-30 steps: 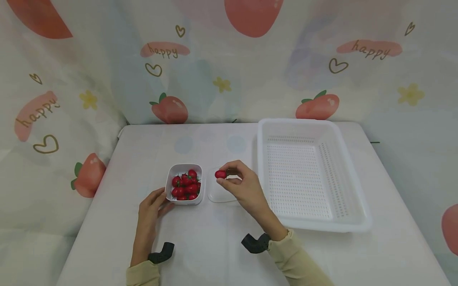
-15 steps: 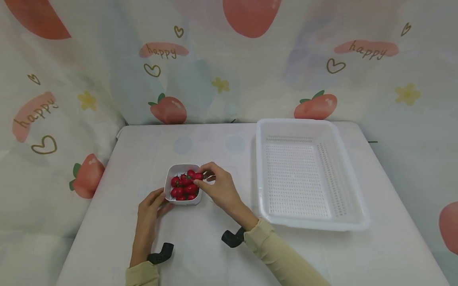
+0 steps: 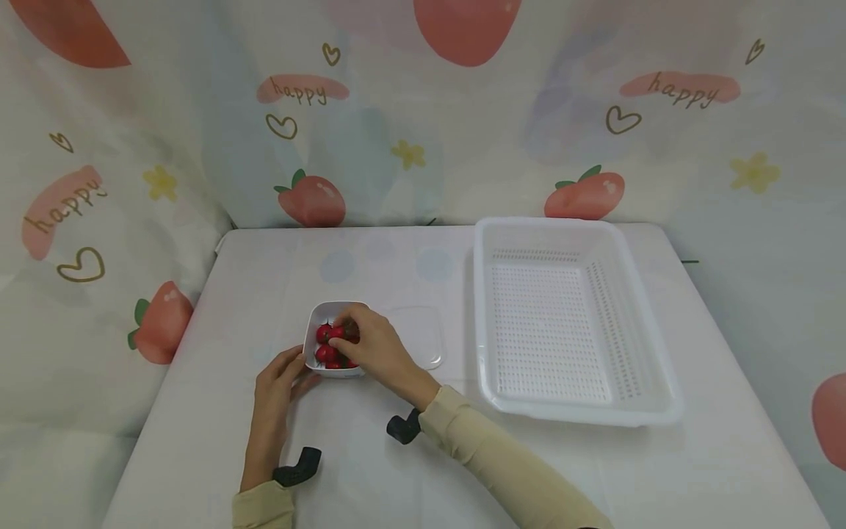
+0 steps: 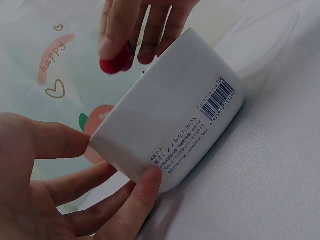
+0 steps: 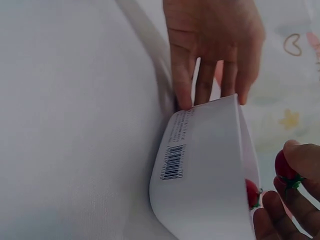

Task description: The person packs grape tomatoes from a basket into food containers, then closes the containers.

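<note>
A white plastic container [image 3: 340, 373] with cherry tomatoes [image 3: 326, 354] in it stands on the table, left of centre. My left hand [image 3: 276, 389] holds its near left corner, with fingertips against the wall and at the rim. Over the container, my right hand [image 3: 380, 353] pinches a single red cherry tomato [image 5: 285, 167] between thumb and fingers, its green calyx showing in the right wrist view. That tomato [image 4: 114, 64] is just above the rim in the left wrist view. Some of the tomatoes inside are hidden behind the right hand.
A clear lid [image 3: 423, 338] lies flat to the right of the container. Farther right stands a large white perforated basket [image 3: 581, 415]. The table [image 3: 344, 470] has a white cover, and a printed cloth [image 3: 463, 147] hangs behind it.
My right hand has moved left with the cherry tomato, from above the lid to over the container, uncovering the lid. My left hand has stayed at the container.
</note>
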Available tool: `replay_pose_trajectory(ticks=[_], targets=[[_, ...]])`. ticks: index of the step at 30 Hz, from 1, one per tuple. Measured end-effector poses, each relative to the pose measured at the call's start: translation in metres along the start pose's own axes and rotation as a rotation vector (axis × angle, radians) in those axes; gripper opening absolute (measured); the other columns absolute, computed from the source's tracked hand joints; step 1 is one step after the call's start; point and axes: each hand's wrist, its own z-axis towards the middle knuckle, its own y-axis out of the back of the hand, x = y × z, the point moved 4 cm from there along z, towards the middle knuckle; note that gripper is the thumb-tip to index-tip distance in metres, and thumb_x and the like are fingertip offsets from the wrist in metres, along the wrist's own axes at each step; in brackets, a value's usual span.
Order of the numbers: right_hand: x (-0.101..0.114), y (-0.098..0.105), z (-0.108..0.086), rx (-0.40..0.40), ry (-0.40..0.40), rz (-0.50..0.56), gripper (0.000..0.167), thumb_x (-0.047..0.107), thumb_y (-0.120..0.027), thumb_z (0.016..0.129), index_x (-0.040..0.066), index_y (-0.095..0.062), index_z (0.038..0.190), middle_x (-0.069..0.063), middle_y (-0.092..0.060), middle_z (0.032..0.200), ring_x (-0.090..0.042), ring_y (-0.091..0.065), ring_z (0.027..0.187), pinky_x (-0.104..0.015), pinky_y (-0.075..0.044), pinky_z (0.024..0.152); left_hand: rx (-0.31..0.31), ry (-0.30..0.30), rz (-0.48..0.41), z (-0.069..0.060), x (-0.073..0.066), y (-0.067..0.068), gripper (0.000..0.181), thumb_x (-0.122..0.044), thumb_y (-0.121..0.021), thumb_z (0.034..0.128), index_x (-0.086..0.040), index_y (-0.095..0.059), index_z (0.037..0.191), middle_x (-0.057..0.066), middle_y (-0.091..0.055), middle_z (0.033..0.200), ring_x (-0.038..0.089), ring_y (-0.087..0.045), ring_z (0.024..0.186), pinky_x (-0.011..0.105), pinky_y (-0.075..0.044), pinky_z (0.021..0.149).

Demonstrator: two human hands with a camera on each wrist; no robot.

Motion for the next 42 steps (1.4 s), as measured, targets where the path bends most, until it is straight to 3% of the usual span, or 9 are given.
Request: replay_pose_trajectory(ticks=[4,8,12,18,25,31,36,42], targets=[[0.001,-0.007,0.008,0.047,0.031,-0.155,0.023,0.019,-0.076,0.096,0.013,-0.064,0.115,-0.001,-0.068,0.111,-0.010,-0.062,0.098,-0.016,-0.055,0.083,-0.006,0.003,-0.014,0.001,0.001,0.000,0.044,-0.030,-0.049,0.1110,-0.006,-0.056,0.147,0.014,-0.056,0.148,0.003,-0.065,0.109,0.023,-0.061,0.094],[0.002,-0.013,0.017,0.074,0.085,-0.341,0.021,0.024,-0.077,0.096,0.015,-0.067,0.112,0.002,-0.070,0.106,-0.013,-0.062,0.106,-0.022,-0.056,0.090,-0.018,0.007,-0.029,0.003,0.001,-0.001,0.042,-0.028,-0.050,0.1107,-0.005,-0.058,0.145,0.014,-0.058,0.147,0.003,-0.066,0.107,0.023,-0.061,0.093],[0.002,-0.019,0.021,0.081,0.123,-0.462,0.025,0.027,-0.078,0.095,0.015,-0.068,0.114,0.002,-0.074,0.108,-0.020,-0.062,0.119,-0.028,-0.056,0.100,-0.023,0.014,-0.037,0.003,0.002,-0.001,0.042,-0.028,-0.050,0.1105,-0.005,-0.058,0.145,0.014,-0.058,0.146,0.002,-0.066,0.106,0.023,-0.061,0.093],[0.000,-0.030,0.022,0.051,0.201,-0.591,0.026,0.032,-0.080,0.093,0.017,-0.070,0.112,0.004,-0.077,0.108,-0.024,-0.064,0.118,-0.032,-0.055,0.103,-0.019,0.019,-0.060,0.001,0.002,-0.001,0.041,-0.026,-0.051,0.1104,-0.004,-0.058,0.145,0.015,-0.057,0.146,0.005,-0.067,0.106,0.024,-0.062,0.093],[0.001,-0.038,0.022,0.092,0.214,-0.628,0.023,0.037,-0.075,0.097,0.024,-0.072,0.115,0.008,-0.076,0.117,-0.022,-0.060,0.124,-0.043,-0.050,0.105,-0.017,0.020,-0.080,0.001,0.001,-0.002,0.041,-0.026,-0.052,0.1101,-0.003,-0.058,0.144,0.014,-0.057,0.144,0.006,-0.066,0.109,0.024,-0.062,0.094],[-0.001,-0.035,0.021,0.104,0.216,-0.611,0.028,0.039,-0.076,0.096,0.024,-0.071,0.120,0.005,-0.075,0.123,-0.024,-0.059,0.128,-0.044,-0.049,0.111,-0.022,0.024,-0.071,0.003,0.002,-0.001,0.041,-0.026,-0.052,0.1100,-0.003,-0.058,0.143,0.014,-0.057,0.145,0.005,-0.066,0.108,0.023,-0.062,0.092],[-0.003,-0.028,0.019,0.074,0.212,-0.516,0.033,0.035,-0.078,0.094,0.019,-0.072,0.122,0.001,-0.075,0.125,-0.025,-0.059,0.130,-0.038,-0.044,0.120,-0.028,0.017,-0.073,0.003,0.002,-0.001,0.041,-0.026,-0.052,0.1099,-0.003,-0.058,0.144,0.015,-0.057,0.145,0.006,-0.066,0.108,0.023,-0.062,0.091],[-0.006,-0.014,0.011,0.045,0.158,-0.304,0.032,0.025,-0.077,0.096,0.014,-0.070,0.125,-0.001,-0.073,0.126,-0.023,-0.057,0.131,-0.034,-0.051,0.114,-0.050,0.008,-0.021,0.002,0.003,-0.002,0.043,-0.029,-0.051,0.1103,-0.004,-0.057,0.145,0.017,-0.058,0.145,0.005,-0.066,0.107,0.019,-0.061,0.090]])
